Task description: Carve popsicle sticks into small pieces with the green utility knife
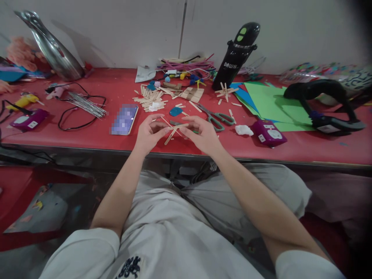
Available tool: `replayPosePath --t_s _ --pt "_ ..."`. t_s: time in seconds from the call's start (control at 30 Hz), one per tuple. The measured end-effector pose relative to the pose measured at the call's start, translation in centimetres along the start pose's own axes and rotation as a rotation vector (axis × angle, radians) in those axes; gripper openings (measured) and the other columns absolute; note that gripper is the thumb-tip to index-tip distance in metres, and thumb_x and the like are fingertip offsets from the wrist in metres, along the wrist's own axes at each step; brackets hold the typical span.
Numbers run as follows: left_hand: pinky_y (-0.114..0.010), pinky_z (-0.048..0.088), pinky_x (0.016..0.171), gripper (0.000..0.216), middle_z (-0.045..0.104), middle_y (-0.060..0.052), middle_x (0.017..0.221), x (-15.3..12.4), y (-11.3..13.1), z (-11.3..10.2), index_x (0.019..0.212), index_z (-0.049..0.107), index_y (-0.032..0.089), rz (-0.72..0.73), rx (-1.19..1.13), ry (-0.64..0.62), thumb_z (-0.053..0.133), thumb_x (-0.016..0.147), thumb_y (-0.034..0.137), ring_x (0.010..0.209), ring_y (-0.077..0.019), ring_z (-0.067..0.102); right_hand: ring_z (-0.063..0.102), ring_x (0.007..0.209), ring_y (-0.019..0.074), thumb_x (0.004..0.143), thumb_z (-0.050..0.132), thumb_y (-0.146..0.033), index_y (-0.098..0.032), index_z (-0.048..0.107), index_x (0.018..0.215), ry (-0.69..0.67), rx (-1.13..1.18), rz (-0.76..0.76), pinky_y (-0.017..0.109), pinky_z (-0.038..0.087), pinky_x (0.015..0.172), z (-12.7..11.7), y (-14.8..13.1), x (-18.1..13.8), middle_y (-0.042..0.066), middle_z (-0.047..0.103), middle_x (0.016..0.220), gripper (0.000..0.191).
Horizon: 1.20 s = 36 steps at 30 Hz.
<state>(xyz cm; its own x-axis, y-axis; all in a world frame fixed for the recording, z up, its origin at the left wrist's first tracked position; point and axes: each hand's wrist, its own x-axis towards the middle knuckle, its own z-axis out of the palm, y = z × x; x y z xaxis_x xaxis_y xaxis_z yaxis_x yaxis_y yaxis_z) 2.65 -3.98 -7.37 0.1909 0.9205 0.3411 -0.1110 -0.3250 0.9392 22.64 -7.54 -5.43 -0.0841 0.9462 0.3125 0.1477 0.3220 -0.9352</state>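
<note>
Between my two hands is a small crossed piece of wooden craft sticks (171, 135), held just above the front part of the red table. My left hand (149, 133) pinches it from the left with thumb and fingers. From the right, my right hand (202, 133) pinches a stick end the same way. Just beyond my fingers lie a blue flat piece (176, 111) and scissors with grey-green handles (222, 119). A heap of loose craft sticks (149, 97) spreads behind my left hand. Farther back on the right stands a star of joined craft sticks (226, 92).
Left of my hands lies a phone (124, 121); beyond it are metal wires (87, 104) and a yellow glue gun (24, 101). A black bottle (236, 56) stands at the back. To the right are a purple box (269, 133), green paper sheets (270, 100) and a black headset-like device (328, 112).
</note>
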Motion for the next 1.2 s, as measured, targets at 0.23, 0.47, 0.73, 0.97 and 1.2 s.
replayPosePath --t_s 0.23,0.47,0.73,0.97,1.2 --pt "-0.033 0.056 0.085 0.053 0.074 -0.009 0.101 -0.08 0.07 -0.09 0.113 0.06 0.018 0.077 0.073 -0.033 0.083 0.069 0.036 0.098 -0.0198 0.071 0.064 0.063 0.0135 0.066 0.081 -0.054 -0.017 0.07 0.084 -0.021 0.271 0.208 0.031 0.058 0.066 0.46 -0.14 0.27 0.003 0.07 0.07 0.043" --pt "-0.034 0.057 0.087 0.031 0.076 -0.007 0.095 -0.12 -0.05 -0.01 0.097 0.072 0.018 0.081 0.155 -0.127 0.076 0.077 0.04 0.089 -0.0184 0.071 0.063 0.062 0.01 0.06 0.088 -0.045 -0.018 0.071 0.081 -0.032 0.442 0.365 0.026 0.056 0.066 0.31 -0.41 0.32 0.002 0.07 0.071 0.039" --pt "-0.03 0.056 0.078 0.024 0.076 -0.004 0.087 -0.2 0.29 0.06 0.089 0.074 0.018 0.086 0.197 -0.092 0.074 0.079 0.039 0.081 -0.0161 0.069 0.063 0.061 0.0086 0.058 0.09 -0.043 -0.017 0.072 0.081 -0.031 0.477 0.379 0.022 0.055 0.062 0.39 -0.69 0.25 0.001 0.071 0.069 0.039" --pt "-0.026 0.056 0.064 0.023 0.069 0.0 0.077 -0.2 0.35 0.03 0.085 0.07 0.019 0.071 0.12 -0.091 0.074 0.079 0.04 0.064 -0.0113 0.063 0.065 0.064 0.0113 0.064 0.086 -0.044 -0.017 0.072 0.085 -0.064 0.385 0.329 0.027 0.057 0.067 0.45 -0.35 0.13 0.003 0.072 0.072 0.037" --pt "-0.024 0.052 0.056 0.024 0.068 -0.001 0.074 -0.22 0.51 0.11 0.081 0.07 0.018 0.078 0.18 -0.074 0.075 0.078 0.042 0.057 -0.0098 0.059 0.069 0.083 0.0162 0.067 0.074 -0.021 -0.021 0.071 0.104 -0.004 0.304 0.26 0.034 0.058 0.081 0.21 0.1 0.29 0.003 0.074 0.093 0.037"
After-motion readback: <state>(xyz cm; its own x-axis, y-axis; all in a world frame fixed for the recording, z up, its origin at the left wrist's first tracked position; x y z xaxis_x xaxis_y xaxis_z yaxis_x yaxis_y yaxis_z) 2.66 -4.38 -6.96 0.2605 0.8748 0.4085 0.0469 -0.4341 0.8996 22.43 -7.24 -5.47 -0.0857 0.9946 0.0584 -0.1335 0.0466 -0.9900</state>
